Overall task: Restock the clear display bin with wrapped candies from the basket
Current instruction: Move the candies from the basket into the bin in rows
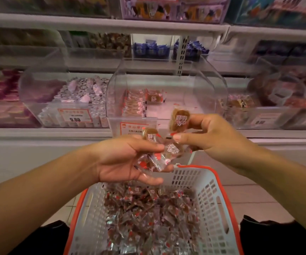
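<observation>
Basket (pixel 212 196) on tiled floor (pixel 255 203) before stocked shelves (pixel 100 21).

We see a white plastic basket with an orange rim (pixel 211 205) nearest us, brown wrapped candies (pixel 148 218) in it. Above it, our left hand (pixel 122 159) lies left of our right hand (pixel 211 138). Behind both, a clear plastic display bin (pixel 166 85) sits on a white shelf (pixel 38 133).
</observation>
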Available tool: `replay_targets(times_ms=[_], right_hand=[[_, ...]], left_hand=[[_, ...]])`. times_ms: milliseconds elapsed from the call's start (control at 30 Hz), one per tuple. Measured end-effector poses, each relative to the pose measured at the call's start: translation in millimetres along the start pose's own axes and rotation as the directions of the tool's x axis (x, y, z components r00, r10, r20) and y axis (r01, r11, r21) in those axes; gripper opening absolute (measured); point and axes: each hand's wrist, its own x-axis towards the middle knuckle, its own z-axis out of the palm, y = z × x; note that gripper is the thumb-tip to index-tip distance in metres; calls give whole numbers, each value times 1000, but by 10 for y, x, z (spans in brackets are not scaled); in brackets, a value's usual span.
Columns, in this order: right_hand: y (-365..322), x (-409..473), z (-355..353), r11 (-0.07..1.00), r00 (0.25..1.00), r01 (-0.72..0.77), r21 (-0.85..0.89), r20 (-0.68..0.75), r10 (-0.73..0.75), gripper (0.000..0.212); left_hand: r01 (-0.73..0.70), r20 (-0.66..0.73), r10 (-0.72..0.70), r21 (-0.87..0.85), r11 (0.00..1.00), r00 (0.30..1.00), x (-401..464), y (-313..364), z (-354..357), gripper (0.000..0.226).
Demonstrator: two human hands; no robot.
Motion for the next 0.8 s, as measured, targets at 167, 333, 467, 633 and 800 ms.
replay_targets(times_ms=[167,333,467,633,800], right_hand=[[-136,-1,-296,939,990,138,-316,53,-128,18],[-97,-21,-408,851,961,138,-506,275,8,10],[-88,-3,-354,905,977,145,-400,201,-68,14],[-69,2,-361,980,987,84,-181,147,-57,21],[-92,4,-362,997,987,57,-58,151,-48,18]], left_hand=[[-42,-62,42,0,999,997,56,31,2,36],[-45,-36,44,-25,999,998,65,14,12,43],[-1,58,5,-69,998,998,15,11,45,30],[49,223,-23,-114,992,975,-55,5,42,29],[38,190,-3,-184,982,982,-26,-3,33,47]])
